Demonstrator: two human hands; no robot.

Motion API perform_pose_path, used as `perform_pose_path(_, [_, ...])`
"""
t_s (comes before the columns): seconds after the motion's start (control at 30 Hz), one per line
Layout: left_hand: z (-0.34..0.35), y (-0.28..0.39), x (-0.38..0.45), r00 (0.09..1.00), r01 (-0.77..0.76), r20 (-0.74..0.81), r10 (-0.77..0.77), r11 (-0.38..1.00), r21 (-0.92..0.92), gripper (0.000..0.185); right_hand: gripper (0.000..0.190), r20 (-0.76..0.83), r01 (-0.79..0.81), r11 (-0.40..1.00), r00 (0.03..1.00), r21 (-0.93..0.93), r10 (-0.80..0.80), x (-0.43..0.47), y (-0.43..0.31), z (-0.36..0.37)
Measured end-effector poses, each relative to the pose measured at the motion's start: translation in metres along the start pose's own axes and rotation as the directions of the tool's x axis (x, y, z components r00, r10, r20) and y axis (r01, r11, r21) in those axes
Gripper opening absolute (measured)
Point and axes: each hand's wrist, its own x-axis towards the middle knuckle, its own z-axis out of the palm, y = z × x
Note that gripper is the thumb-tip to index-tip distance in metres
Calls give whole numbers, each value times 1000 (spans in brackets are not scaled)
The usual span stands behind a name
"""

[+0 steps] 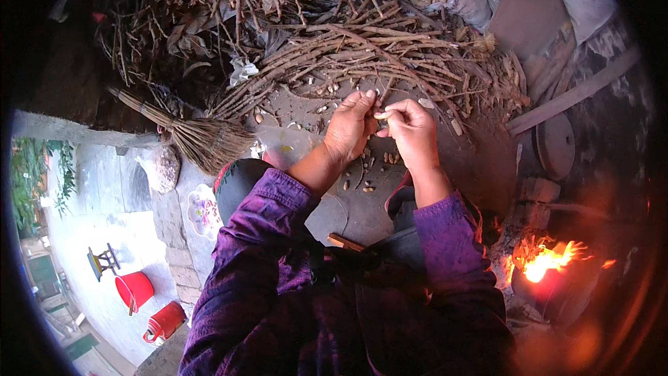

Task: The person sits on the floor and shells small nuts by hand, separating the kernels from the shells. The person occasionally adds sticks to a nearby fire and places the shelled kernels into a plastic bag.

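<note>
My left hand (354,121) and my right hand (415,129) are close together in front of me, over the ground. The fingertips of my right hand pinch a small pale piece that looks like a peanut (383,115). The fingers of my left hand are curled right beside it, and whether they hold something is hidden. Beneath the hands, several loose peanuts (369,189) and bits of shell lie on the ground (334,214). A clear plastic bag (289,143) lies by my left forearm.
A fire (545,266) burns low on my right. Ahead lies a pile of thin sticks (360,55). A straw broom (209,136) and a scalloped plate (203,212) are on the left. Beyond the ledge stand a red bucket (134,288), a red thermos (166,321) and a stool (103,262).
</note>
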Motion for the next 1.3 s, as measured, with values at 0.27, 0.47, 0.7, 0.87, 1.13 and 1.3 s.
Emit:
perform_pose_path(0.27, [-3, -2, 0, 994, 99, 47, -97, 995, -29, 24, 8, 195, 521, 709, 848, -476, -492, -2, -8, 1])
perform_pose_path(0.47, [-7, -6, 1, 987, 152, 68, -147, 986, -72, 25, 12, 377, 596, 429, 784, -679, -494, -1, -15, -1])
perform_pose_path(0.7, [-5, -3, -1, 982, 189, 51, -184, 972, -136, 26, 12, 383, 585, 442, 798, -680, -466, -4, -20, 1])
perform_pose_path(0.87, [-11, -7, 7, 974, 223, 80, -213, 962, -155, 26, 20, 374, 598, 433, 783, -674, -497, -1, -18, 1])
perform_pose_path(1.13, [-6, -3, 2, 966, 258, 54, -253, 959, -114, 34, 18, 292, 556, 406, 783, -726, -550, -8, -24, 3])
perform_pose_path(1.3, [-11, 5, 0, 944, 323, 53, -324, 946, 26, 44, 20, 157, 403, 338, 808, -851, -568, 6, -17, -13])
